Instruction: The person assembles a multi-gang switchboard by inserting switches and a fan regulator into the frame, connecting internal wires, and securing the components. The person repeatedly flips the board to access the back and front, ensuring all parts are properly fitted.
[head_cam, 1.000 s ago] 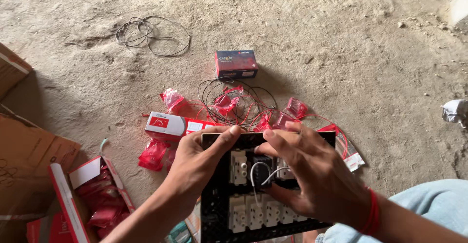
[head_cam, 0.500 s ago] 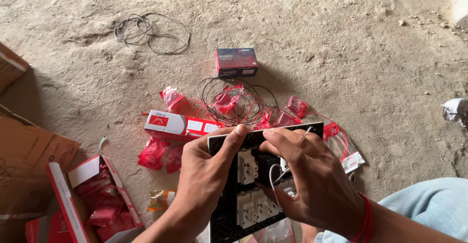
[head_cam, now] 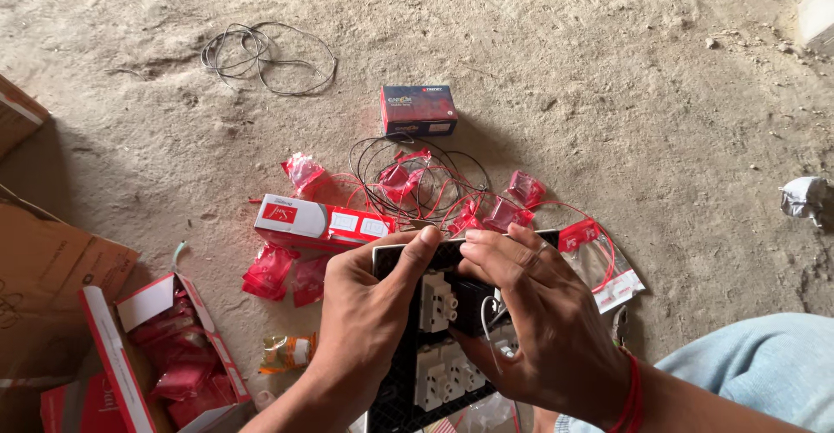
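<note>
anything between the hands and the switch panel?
Nothing visible. Both the left hand and the right hand already grip the black panel directly, fingers curled over its top edge, held above the floor. A white wire loops by the right hand's fingers but blocks nothing.

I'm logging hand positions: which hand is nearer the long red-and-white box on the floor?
Left. The left hand grips the black switch panel just below the long red-and-white box; the right hand holds the panel's far side.
</note>
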